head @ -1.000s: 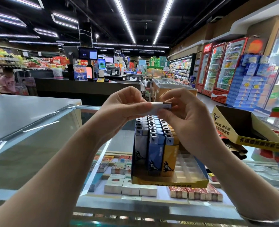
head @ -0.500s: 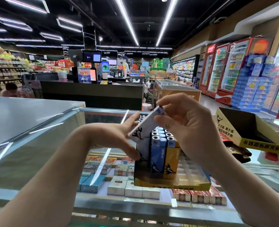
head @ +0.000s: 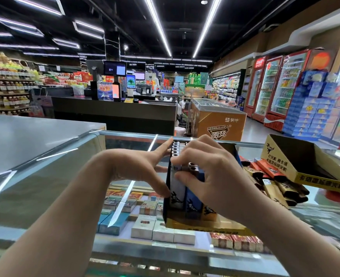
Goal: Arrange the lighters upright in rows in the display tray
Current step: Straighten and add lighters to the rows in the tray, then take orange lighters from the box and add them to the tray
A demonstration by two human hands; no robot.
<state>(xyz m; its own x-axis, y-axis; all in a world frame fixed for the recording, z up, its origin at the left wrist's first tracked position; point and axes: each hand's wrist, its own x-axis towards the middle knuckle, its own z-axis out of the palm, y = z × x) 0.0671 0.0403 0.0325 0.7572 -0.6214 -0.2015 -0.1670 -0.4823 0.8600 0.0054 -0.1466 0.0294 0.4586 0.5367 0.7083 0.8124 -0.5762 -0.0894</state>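
On the glass counter, the display tray now holds the white lighter upright in its front row, no longer tilted above; right hand pinches its top, seating it; left hand, fingers straight, steadies the tray's side; one more slot filled.

Glossy plastic lighters in a printed cardboard display tray on a reflective glass counter

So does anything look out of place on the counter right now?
Yes: brown packets lie in a loose heap on the glass right of the tray, beside a tilted empty box. The lighters stand upright.
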